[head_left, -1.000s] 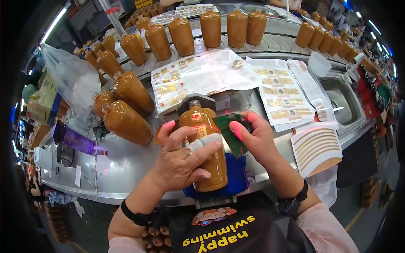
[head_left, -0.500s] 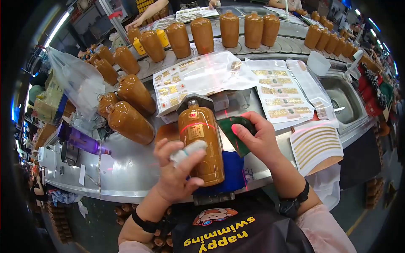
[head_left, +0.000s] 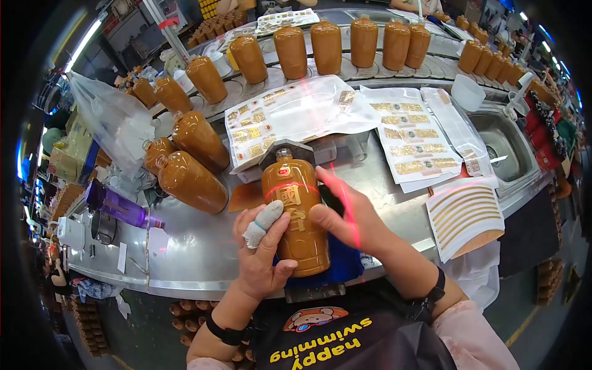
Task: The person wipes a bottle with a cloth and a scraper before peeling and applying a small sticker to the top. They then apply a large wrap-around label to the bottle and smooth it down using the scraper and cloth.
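A brown ceramic bottle (head_left: 297, 213) lies on its back in a jig on a blue cloth (head_left: 345, 262), neck pointing away from me, with gold characters and a red laser line across its front. My left hand (head_left: 262, 253), its index finger wrapped in white tape, rests against the bottle's left side. My right hand (head_left: 345, 219) presses on the bottle's right side over the gold label. The green card it held earlier is hidden under the hand.
Sheets of gold stickers (head_left: 413, 139) and a plastic-covered sheet (head_left: 290, 114) lie beyond the jig. Finished brown bottles (head_left: 191, 182) lie at the left, more ride the conveyor (head_left: 364, 40) behind. A sink (head_left: 502, 145) sits right, striped gold strips (head_left: 462, 213) near right.
My right hand moved from beside the bottle onto its right side. My left hand came back against the bottle's left side. The conveyor bottles shifted right.
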Motion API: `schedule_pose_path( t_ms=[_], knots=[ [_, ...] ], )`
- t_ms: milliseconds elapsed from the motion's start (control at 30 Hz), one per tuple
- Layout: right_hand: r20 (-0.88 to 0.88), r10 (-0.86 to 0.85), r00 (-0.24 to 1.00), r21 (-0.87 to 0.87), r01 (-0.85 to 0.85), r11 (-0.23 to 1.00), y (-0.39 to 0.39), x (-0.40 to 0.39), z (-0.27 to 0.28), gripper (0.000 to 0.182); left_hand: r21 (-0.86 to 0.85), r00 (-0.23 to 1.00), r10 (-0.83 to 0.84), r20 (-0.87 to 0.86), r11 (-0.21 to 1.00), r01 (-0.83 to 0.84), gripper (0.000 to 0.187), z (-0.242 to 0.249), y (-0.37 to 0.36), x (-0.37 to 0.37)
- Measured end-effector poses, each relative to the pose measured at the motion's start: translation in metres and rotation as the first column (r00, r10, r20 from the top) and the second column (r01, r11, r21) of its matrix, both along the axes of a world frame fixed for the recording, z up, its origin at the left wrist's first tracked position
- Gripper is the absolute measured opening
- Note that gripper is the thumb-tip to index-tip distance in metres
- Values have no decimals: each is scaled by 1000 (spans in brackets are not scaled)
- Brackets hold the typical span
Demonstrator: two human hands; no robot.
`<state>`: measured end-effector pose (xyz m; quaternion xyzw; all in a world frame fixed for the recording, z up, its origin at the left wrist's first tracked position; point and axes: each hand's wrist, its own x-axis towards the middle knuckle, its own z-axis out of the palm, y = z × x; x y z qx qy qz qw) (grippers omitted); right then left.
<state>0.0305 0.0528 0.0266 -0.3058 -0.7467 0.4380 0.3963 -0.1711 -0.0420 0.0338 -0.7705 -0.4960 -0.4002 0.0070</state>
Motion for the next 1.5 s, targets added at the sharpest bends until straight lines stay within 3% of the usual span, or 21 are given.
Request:
schedule_pose_path(
  t_ms=[33,300,400,500,700,800,900,1000,1167,1300,1367,1500],
  knots=[
    [24,41,999,-97,-39,995,-1,-4,7,81,-5,1000,-4,-8,1000,4,63,0,0,0],
    [-94,113,989,-276,-135,952,9,-5,-4,89,-13,1000,-19,-17,1000,19,65,-1,0,0],
    [-39,94,995,-102,-98,990,6,-7,-9,93,-15,1000,-14,-17,1000,14,65,-2,0,0],
    [-41,173,984,-191,-177,965,11,-1,-6,92,-19,1000,-15,-16,1000,15,65,-1,0,0],
    [-31,210,977,-203,-211,956,12,5,-4,90,7,1000,-26,3,1000,26,64,0,-1,-2],
    [-140,178,974,-288,-212,934,12,3,-7,90,88,972,-73,-224,992,95,63,2,-6,-9],
    [-72,216,974,-186,-226,956,12,4,-9,94,86,948,-100,-302,988,131,61,4,-10,-12],
    [43,197,979,-59,-195,979,10,2,-11,98,114,982,-92,-164,987,111,57,-1,-9,-12],
    [-29,269,963,-171,-270,948,14,10,-7,94,132,987,-80,-139,986,99,55,-2,-8,-11],
    [-92,275,957,-276,-290,916,14,11,-7,85,101,950,-92,-299,987,128,53,11,-7,-5],
    [-83,270,959,-278,-283,918,14,11,-8,80,61,913,-129,-388,984,165,52,19,-5,-3],
    [-96,270,958,-258,-285,923,14,8,-13,75,-28,899,-222,-377,973,229,52,30,13,-7]
  ],
)
